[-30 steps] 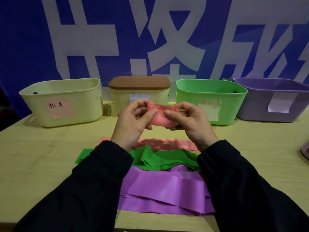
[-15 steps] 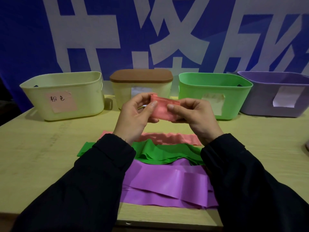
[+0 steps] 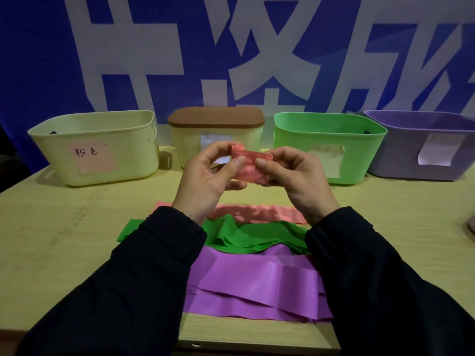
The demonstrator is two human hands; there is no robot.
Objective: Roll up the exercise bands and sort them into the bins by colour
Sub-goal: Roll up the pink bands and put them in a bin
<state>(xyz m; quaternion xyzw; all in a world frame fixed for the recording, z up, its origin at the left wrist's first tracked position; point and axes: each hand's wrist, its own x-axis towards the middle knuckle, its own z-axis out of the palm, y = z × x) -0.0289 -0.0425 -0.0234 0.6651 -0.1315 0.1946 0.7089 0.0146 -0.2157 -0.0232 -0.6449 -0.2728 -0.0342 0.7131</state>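
A small pink band roll (image 3: 250, 164) is held in the air above the table, pinched between my left hand (image 3: 208, 181) and my right hand (image 3: 295, 178), thumbs on its near face. Below them on the table lie a flat pink band (image 3: 259, 213), a rumpled green band (image 3: 246, 236) and a wide purple band (image 3: 254, 283), in rows from far to near. At the back stand a cream bin with a pink label (image 3: 102, 136), a green bin (image 3: 331, 134) and a purple bin (image 3: 431, 140).
A cream box with a brown lid (image 3: 216, 116) stands between the cream and green bins. A blue banner with white characters hangs behind. The wooden table (image 3: 64, 227) ends close to my body; a dark object (image 3: 471, 224) shows at the right edge.
The roll has stayed between both hands while my fingers worked it tighter. The camera has shifted slightly, so the bins sit higher in view.
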